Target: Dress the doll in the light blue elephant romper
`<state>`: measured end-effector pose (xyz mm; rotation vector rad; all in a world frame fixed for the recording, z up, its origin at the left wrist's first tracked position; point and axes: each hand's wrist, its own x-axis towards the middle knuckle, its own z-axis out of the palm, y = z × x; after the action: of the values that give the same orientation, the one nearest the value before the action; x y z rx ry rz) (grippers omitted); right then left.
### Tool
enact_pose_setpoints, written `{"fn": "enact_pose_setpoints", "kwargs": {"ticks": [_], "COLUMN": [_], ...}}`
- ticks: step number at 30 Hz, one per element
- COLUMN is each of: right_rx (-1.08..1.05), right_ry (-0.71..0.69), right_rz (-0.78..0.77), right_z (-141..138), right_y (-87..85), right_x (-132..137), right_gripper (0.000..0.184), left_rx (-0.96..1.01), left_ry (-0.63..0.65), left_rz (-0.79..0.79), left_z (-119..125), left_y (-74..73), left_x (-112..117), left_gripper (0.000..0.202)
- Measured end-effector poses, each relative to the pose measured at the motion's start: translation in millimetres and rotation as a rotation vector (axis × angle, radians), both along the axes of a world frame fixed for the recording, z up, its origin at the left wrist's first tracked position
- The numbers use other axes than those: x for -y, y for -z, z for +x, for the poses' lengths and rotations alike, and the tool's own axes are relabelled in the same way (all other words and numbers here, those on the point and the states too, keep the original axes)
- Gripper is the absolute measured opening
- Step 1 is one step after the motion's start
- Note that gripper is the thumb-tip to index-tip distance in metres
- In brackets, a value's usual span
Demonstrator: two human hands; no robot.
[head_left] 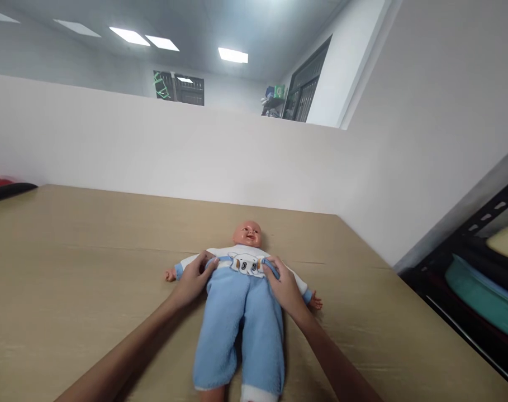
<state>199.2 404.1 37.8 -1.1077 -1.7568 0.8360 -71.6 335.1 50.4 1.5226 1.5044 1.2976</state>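
Note:
A baby doll [247, 233] lies on its back on the wooden table [81, 262], head away from me. It wears a white top with a blue animal print and light blue fleece trousers [241, 318]. My left hand [194, 280] pinches the trousers' waistband at the doll's right side. My right hand [284, 285] grips the waistband on the other side. Both hands have fingers curled round the blue cloth at the doll's waist.
A white partition wall [153, 151] runs along the table's far edge and right side. At the far left lies a red and black object [2, 187]. A black metal shelf [480, 268] with a teal basin stands at the right.

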Motion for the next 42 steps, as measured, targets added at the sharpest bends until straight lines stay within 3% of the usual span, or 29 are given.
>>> {"fn": "enact_pose_setpoints", "kwargs": {"ticks": [3,6,10,13,15,17,19,21,24,28,32,35,37,39,42], "right_rx": [0.123,0.225,0.424,0.607,0.699,0.787,0.849,0.869,0.795,0.546,0.399,0.347,0.346,0.373,0.411], "right_ry": [0.145,0.176,-0.172,-0.478,-0.667,-0.810,-0.877,-0.893,-0.902,-0.842,-0.786,-0.865,-0.920,-0.943,-0.949], "right_rz": [0.131,0.307,0.363,0.328,0.311,0.299,0.302,0.316,0.340,0.335,0.270,0.289,0.320,0.330,0.287], "right_z": [3,-7,-55,-107,-142,-174,-198,-212,-209,-166,-120,-105,-105,-109,-117], "right_y": [-3.8,-26.4,-65.1,-77.7,-75.0,-66.0,-55.6,-48.8,-51.3,-61.6,-55.0,-48.8,-47.9,-48.1,-48.0], "right_x": [8,7,-19,-47,-61,-69,-71,-70,-73,-82,-77,-66,-62,-60,-62], "right_gripper": [0.022,0.033,0.028,0.026,0.021,0.034,0.037,0.027,0.024,0.033,0.044,0.057,0.052,0.040,0.026], "left_rx": [0.046,0.128,0.165,0.170,0.168,0.149,0.124,0.109,0.104,0.061,-0.023,0.027,0.149,0.304,0.474], "left_ry": [-0.012,-0.045,-0.073,-0.092,-0.116,-0.143,-0.156,-0.157,-0.159,-0.173,-0.109,-0.170,-0.270,-0.359,-0.351], "left_rz": [0.048,0.107,0.173,0.243,0.278,0.293,0.296,0.301,0.351,0.509,0.758,0.890,0.839,0.677,0.401], "left_z": [-1,6,19,26,29,29,28,27,27,24,22,26,28,27,15], "left_y": [12.8,17.2,18.1,21.1,24.8,29.0,32.9,35.7,38.8,44.3,51.2,52.1,46.9,36.3,16.2], "left_x": [1,4,12,18,20,20,20,19,19,19,21,24,26,24,12], "left_gripper": [0.033,0.030,0.026,0.021,0.020,0.020,0.020,0.019,0.017,0.012,0.010,0.010,0.006,0.013,0.029]}}
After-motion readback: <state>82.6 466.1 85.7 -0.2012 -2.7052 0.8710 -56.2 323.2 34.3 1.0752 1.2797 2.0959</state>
